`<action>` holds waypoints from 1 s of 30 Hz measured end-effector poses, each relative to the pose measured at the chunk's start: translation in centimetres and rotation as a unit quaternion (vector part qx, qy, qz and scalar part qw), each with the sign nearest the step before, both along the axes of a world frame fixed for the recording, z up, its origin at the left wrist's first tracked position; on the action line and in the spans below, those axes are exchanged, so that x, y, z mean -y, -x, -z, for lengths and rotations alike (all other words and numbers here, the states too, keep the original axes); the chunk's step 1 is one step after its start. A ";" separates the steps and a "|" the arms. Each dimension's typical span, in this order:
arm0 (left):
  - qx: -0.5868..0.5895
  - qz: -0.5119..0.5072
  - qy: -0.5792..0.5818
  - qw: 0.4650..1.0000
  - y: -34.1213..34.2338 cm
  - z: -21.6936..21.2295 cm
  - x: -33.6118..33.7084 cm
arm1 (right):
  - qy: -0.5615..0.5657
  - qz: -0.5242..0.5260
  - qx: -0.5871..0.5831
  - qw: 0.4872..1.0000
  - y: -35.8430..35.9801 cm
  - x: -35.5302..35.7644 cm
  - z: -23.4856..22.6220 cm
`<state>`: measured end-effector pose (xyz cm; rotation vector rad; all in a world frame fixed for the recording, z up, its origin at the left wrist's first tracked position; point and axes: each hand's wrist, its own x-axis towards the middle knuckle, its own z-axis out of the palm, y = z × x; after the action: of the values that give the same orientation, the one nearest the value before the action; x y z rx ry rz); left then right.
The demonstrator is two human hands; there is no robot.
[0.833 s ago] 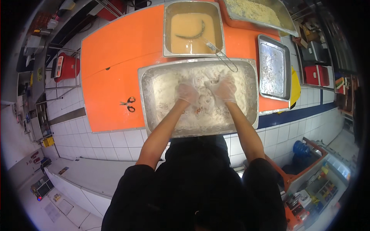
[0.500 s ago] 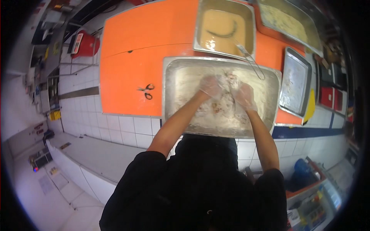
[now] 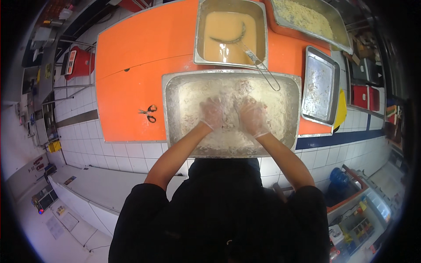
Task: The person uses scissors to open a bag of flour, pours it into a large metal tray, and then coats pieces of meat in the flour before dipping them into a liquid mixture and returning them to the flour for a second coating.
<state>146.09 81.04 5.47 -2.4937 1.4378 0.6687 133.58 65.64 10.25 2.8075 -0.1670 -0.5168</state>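
Observation:
A deep metal pan (image 3: 165,114) of pale flour (image 3: 188,98) stands in front of me. Clumpy floured pieces (image 3: 242,87), with some reddish-brown spots, lie in the flour; their kind cannot be made out. My left hand (image 3: 212,113), in a clear plastic glove, rests in the flour left of the middle, fingers apart and partly dusted over. Gloved the same way, my right hand (image 3: 253,117) presses into the flour just right of it, fingers spread over the mix. Neither hand visibly grips a piece.
Behind the pan, a metal container (image 3: 199,44) holds beige batter with a wire-handled strainer (image 3: 263,68) leaning in it. Black-handled scissors (image 3: 150,113) lie on the orange table (image 3: 131,87). To the right are an empty metal tray (image 3: 322,85) and a pan of yellowish crumbly food (image 3: 302,17).
Both hands have come down toward me and moved slightly apart in the flour. Floured pieces that were between them now lie in the pan. The whole view has shifted a little.

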 end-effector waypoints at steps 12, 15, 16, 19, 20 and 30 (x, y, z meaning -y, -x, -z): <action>-0.248 -0.331 0.058 0.909 -4.7 -5.5 0.2 | -0.372 0.310 0.280 0.829 -0.3 2.4 2.6; 0.076 0.090 0.238 0.964 -2.5 0.2 -4.9 | -0.298 0.340 0.098 0.887 3.1 5.7 5.0; -0.042 -0.007 0.265 0.963 -1.0 -0.6 -5.3 | -0.176 0.281 0.210 0.920 6.3 6.4 7.8; -0.225 -0.140 0.110 0.958 0.3 -0.7 -8.6 | -0.295 0.307 0.053 0.903 1.9 4.0 -2.4; -0.022 -0.118 0.115 0.986 2.6 8.9 -9.8 | -0.371 0.285 0.044 0.882 -1.1 2.5 -7.9; -0.156 -0.105 0.032 0.982 -6.5 -1.5 -0.7 | -0.198 0.211 0.186 0.939 -2.1 -3.5 -1.2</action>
<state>152.58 81.73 6.98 -2.7093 1.3140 1.1134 135.72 69.19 11.49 3.2505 -0.8454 -0.0948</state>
